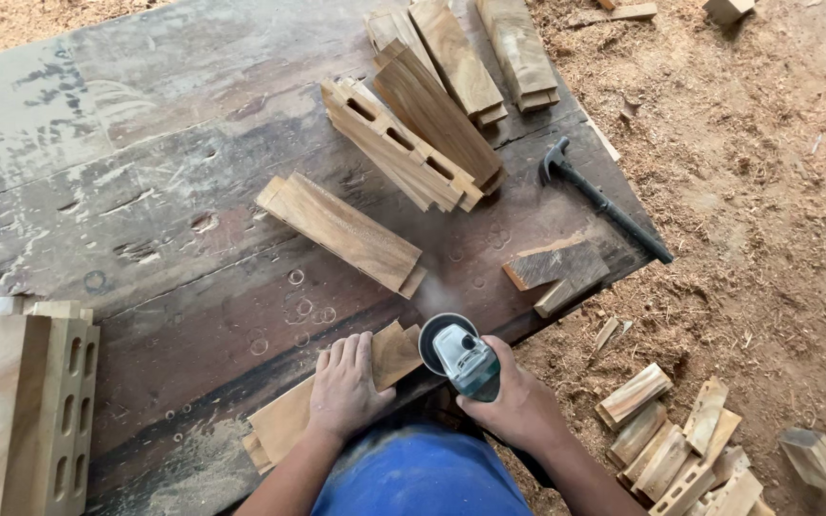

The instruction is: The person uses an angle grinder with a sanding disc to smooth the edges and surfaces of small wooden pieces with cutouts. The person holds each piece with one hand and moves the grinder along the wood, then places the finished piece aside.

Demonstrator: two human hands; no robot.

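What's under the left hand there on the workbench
The left hand presses flat on a wooden block lying on the dark workbench. The block's end meets the grinder held in the right hand. The wood beneath the palm is hidden.

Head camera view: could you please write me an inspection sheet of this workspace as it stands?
Surface: dark, worn wooden workbench, scuffed, with ring marks and sawdust.
Job's things: wooden block lying flat at the near edge; angle grinder at its right end, fine dust rising there.
Clutter: slotted wood pieces stacked at the far side, single plank mid-bench, small offcut, hammer near the right edge, slotted stack at left.
Grippers: left hand pressed flat on the block; right hand gripping the grinder.
Cables: nothing seen.
Surroundings: sawdust-covered ground, pile of short blocks at lower right.
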